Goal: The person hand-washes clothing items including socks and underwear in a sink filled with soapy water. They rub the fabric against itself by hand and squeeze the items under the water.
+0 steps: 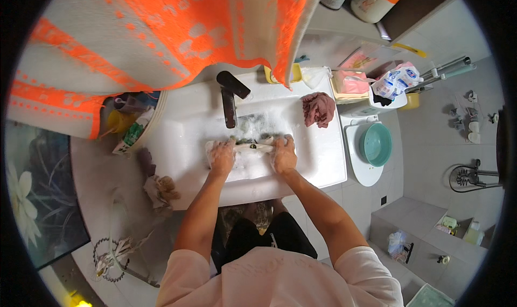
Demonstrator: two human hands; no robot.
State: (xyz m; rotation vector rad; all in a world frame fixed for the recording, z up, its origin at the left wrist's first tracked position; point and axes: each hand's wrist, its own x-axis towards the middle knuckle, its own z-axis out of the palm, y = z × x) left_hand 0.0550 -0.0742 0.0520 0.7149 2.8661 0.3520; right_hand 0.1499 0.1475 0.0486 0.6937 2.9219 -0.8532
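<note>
Both my hands are in a white washbasin [329,157] holding sudsy water [262,125]. A wet white cloth [254,147] with a small dark spot stretches between them, foam all around it. My left hand [222,155] grips the cloth's left end, fingers partly hidden by suds. At the opposite end, my right hand [284,155] is closed over the cloth. Something greenish shows just behind the cloth, too covered by foam to name. Above the water stands a black faucet [229,105]. A crumpled mauve cloth [319,109] lies on the basin's right rim.
An orange-and-white towel [181,32] hangs low over the basin's back left. A yellow soap dish [297,73] sits on the back rim. To the right, a teal bowl [375,144] rests on the toilet lid [359,169]. Damp cloths [159,188] drape over the left front edge.
</note>
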